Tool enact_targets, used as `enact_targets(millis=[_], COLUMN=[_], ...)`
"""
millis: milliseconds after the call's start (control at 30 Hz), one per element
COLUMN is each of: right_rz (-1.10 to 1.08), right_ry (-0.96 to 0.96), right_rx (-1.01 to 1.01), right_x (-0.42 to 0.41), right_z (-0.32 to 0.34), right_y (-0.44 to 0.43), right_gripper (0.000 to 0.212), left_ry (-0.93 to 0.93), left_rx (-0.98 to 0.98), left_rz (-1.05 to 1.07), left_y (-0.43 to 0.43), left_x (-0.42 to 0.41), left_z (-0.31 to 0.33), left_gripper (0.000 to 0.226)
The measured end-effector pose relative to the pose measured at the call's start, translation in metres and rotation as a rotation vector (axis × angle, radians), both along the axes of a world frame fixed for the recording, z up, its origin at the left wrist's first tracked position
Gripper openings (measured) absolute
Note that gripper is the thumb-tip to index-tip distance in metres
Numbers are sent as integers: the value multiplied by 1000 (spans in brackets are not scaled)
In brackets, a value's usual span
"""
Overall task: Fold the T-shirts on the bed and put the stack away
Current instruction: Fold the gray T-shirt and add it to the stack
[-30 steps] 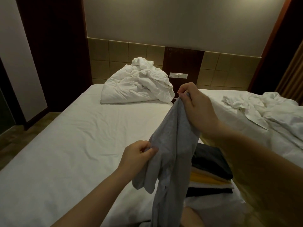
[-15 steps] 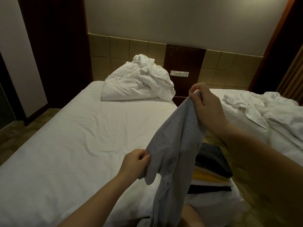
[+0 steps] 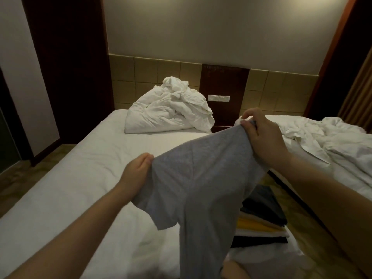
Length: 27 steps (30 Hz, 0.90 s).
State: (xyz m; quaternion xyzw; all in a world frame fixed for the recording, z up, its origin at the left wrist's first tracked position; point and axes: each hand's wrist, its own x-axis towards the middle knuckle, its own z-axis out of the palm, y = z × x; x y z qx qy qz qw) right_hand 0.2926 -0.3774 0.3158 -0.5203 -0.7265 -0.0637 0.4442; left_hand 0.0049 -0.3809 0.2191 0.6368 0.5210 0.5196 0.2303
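light dim, warm | pale wall [image 3: 201, 27] over tan panels [image 3: 147, 77] beyond the left hand [image 3: 136, 174] | dark wood strip [image 3: 224, 81] with switch plate [image 3: 218, 98] beyond the right hand [image 3: 261, 137] | white-sheeted bed [image 3: 70, 178] under the left hand, crumpled duvet [image 3: 167, 111] at its head | second bed [image 3: 291, 120] right of the right hand | brown floor [image 3: 26, 174] far left | curtain [image 3: 360, 91] far right

A grey T-shirt [image 3: 201, 178] hangs unfolded in the air above the white bed [image 3: 80, 178], one sleeve dangling; beside it a stack of folded shirts [image 3: 263, 220], dark, yellow and white, lies on the bed's right edge
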Motion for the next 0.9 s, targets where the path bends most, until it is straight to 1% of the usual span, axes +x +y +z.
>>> enact_targets(millis=[100,167,200,267,333,367,400,433,467,500,533,567,600,633,667,733,800,833,900], right_rz=[28,77,105,152,195,224,259,294,325,357,393,426,440,433,408,320,222,177,95], right_ry=[-8,-55,-80,-97,-71,-54,-45,-49,-70,-93,-99,-94,-84,-67,-46,-30,-32,-26,-2], right_rx=[-7,-36,-65,-127,-156,-189,-257,-359,-485,-624,-754,-845,-877,-862,-817,-701,-607,-573,-499], right_x=[-3,-3,-3,-3,-4,-6,-8,-9,-9,-8,-7,-6,-5,-4,-5,-6,-8,-9,-15], right_z=[15,33,45,67,81,84,84,83,82,82,85,89,94,100,107,119,128,130,129], right_y=[-2,-4,-6,-13,-18,-18,-19,-18,-18,-19,-22,-24,-27,-31,-34,-38,-40,-39,-38], right_gripper=[20,20,20,26,38,43,47,51,56,61,64,66,67,68,67,67,63,57,38], left_ry=[155,250,250,173,120,106,116,135,173,201,233,236,227,224,229,226,177,143,112], left_rx=[142,194,187,131,47,-29,-114,-192,-233,-245,-222,-181,-115,-56,-14,23,31,28,27], left_rz=[74,76,37,-70,-171,-240,-317,-365,-362,-318,-248,-172,-103,-60,-41,-15,13,20,45], left_y=[1,-1,-3,-10,-17,-21,-23,-27,-28,-30,-31,-33,-34,-37,-40,-47,-50,-52,-55], left_x=[-10,-17,-22,-29,-36,-40,-45,-48,-53,-56,-58,-59,-58,-58,-57,-56,-57,-58,-57], left_z=[32,56,70,97,119,126,131,134,135,136,139,143,149,156,163,175,185,189,193], left_gripper=[28,28,29,30,23,18,24,40,54,59,51,38,24,16,12,10,10,10,10])
